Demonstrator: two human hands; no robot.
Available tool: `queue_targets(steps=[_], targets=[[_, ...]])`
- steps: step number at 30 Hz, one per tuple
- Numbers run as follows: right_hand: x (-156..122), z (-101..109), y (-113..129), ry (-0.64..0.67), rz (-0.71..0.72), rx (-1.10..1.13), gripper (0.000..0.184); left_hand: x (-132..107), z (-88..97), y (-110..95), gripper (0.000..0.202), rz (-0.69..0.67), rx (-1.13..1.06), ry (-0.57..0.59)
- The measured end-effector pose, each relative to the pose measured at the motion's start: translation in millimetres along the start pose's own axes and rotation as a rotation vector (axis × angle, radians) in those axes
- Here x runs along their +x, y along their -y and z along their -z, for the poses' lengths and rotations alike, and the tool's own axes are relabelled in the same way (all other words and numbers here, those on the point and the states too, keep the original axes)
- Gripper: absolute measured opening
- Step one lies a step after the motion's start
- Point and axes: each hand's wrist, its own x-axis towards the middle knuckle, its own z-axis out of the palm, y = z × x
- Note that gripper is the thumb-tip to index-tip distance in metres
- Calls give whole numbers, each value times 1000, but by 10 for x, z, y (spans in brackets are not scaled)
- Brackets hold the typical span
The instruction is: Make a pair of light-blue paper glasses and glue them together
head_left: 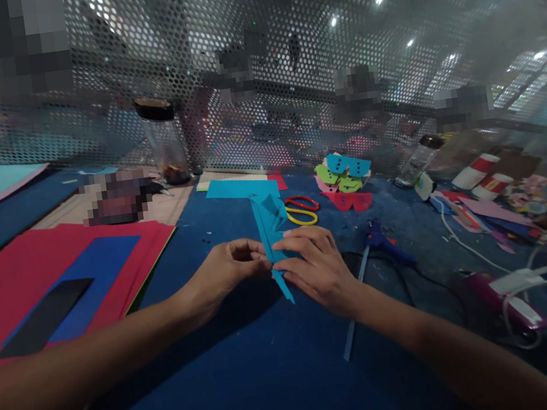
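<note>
Left hand (226, 268): fingers curled, thumb and forefinger nearly closed, pinching the left edge of the folded paper.

Right hand (319, 266): fingers half bent and slightly spread, tips gripping the right side of the same piece; thumb hard to make out.

Folded paper (271, 225): light blue, creased, long and narrow, between the two hands, its pointed lower end reaching toward the wearer.

Loops (305, 217), one red, one yellow: just beyond the right hand.

Blue sheet (231, 188): flat, beyond the folded paper.

Cut-outs (349, 185): blue, green, pink and red, grouped beyond the right hand; dots on several.

Glue gun (390, 245): blue, lying right of the right hand.

Strip (352, 341): thin, blue, near the right wrist.

Red sheets (5, 274): left, bearing a dark blue sheet (116, 252) and black strip (49, 316).

Jar (165, 145): clear, dark-lidded, upright at the back.

Table (217, 387): dark blue, beneath all.
</note>
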Motion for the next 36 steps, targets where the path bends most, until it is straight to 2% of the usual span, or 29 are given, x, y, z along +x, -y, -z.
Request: queue_targets(steps=[6, 12, 15, 20, 28, 32, 36], targets=[[-6, -29, 37, 2, -120, 15, 8, -24, -36, -31, 27, -16, 33, 25], [-4, -50, 37, 4, -195, -55, 15, -50, -41, -25, 22, -48, 61, 50], [-12, -53, 34, 13, -198, -65, 13, -55, -49, -23, 24, -44, 59, 62], [-18, -63, 45, 6, -205, -99, 11, -53, -95, -49, 28, 10, 32, 2], [10, -41, 68, -47, -177, -94, 16, -35, -66, -27, 28, -22, 55, -42], [7, -51, 61, -142, -262, -19, 32, -8, -24, -12, 31, -19, -3, -40], [4, -109, 38, -248, -460, 153, 47, 5, -7, -10, 33, -10, -39, -52]])
